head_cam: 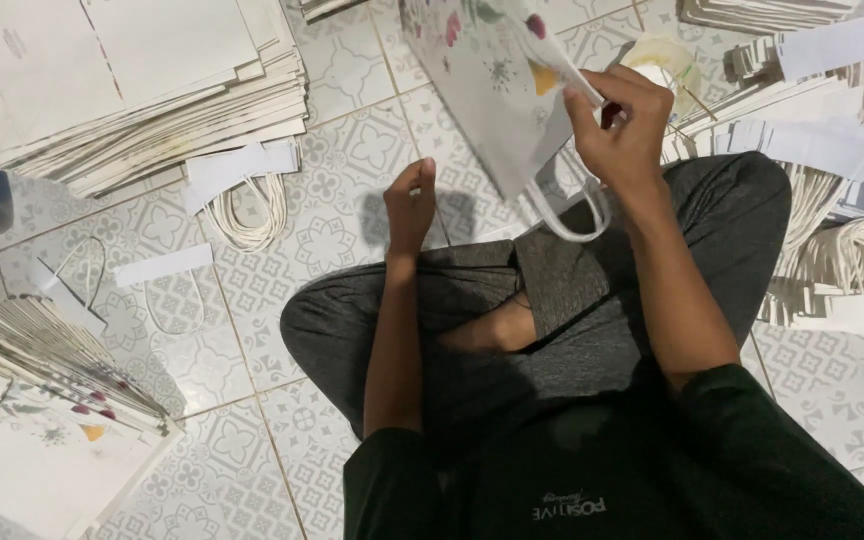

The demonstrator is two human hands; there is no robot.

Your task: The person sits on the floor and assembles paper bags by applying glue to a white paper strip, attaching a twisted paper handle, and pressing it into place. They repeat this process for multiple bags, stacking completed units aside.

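- Head view: my right hand (pixel 624 125) is raised over my crossed legs (pixel 552 300), its fingers (pixel 642 88) curled in and pinching the top edge of a flowered paper bag (pixel 497 95).
- The bag hangs tilted from that pinch, its body stretching up and away to the left of my fingertips.
- A white cord handle (pixel 567 215) loops down below the bag, just under my right wrist.
- My left hand (pixel 410 205) hovers lower, left of the bag and apart from it; its fingers are held loosely together, slightly curled, gripping nothing.
- Left of my left fingers, a bundle of white cord handles (pixel 250 215) lies on the patterned tile floor (pixel 342 150), with white paper strips (pixel 237 165) on top of it.
- Farther left and up sits a stack of flat white paper sheets (pixel 142 85).
- Down at the far left, a stack of folded flowered bags (pixel 42 400) lies on the floor.
- Right of my right fingers, piles of strips with cord handles attached (pixel 832 200) crowd the floor.
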